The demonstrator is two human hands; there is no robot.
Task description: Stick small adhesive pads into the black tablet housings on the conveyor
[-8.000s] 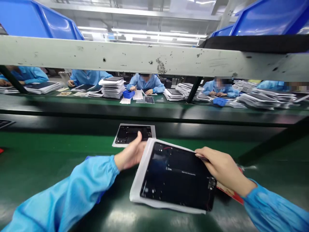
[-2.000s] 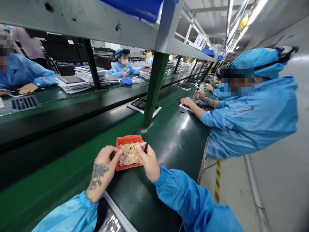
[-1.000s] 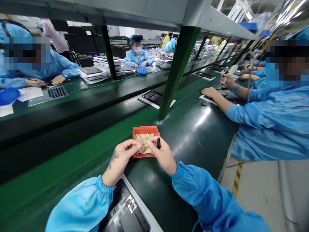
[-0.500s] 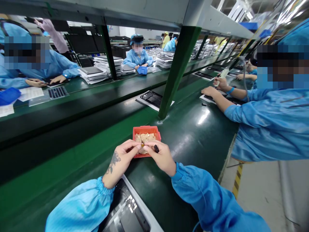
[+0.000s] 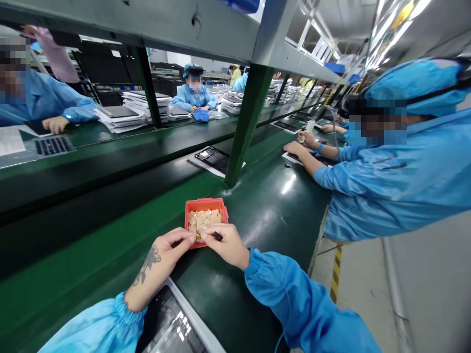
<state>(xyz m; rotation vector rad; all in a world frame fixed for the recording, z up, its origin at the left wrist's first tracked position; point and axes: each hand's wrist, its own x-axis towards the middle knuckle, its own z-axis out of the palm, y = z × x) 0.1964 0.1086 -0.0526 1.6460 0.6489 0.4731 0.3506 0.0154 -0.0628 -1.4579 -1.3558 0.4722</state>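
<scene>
My left hand (image 5: 167, 252) and my right hand (image 5: 228, 245) meet at the fingertips over the near edge of a red plastic tray (image 5: 225, 211). Both are closed in a pinch around a small amber-yellow piece (image 5: 199, 237), from which a thin dark strand seems to rise. A short black object (image 5: 217, 236) pokes out between my right thumb and fingers; the rest of it is hidden. Many small beige pieces (image 5: 206, 218) fill the tray. Under my left forearm lies an opened dark device housing with a pale rim (image 5: 195, 318), partly covered by my sleeve.
A green post (image 5: 248, 127) rises from the green bench beyond the tray. Behind it rests another dark housing (image 5: 213, 158) on white sheets. At the right a co-worker in a blue smock (image 5: 386, 186) works close by. Stacked panels (image 5: 142, 105) stand across the line.
The camera view has turned a little to the right, so everything sits further left. My fingertips have lowered toward the tray's near edge, still pinching the amber piece.
</scene>
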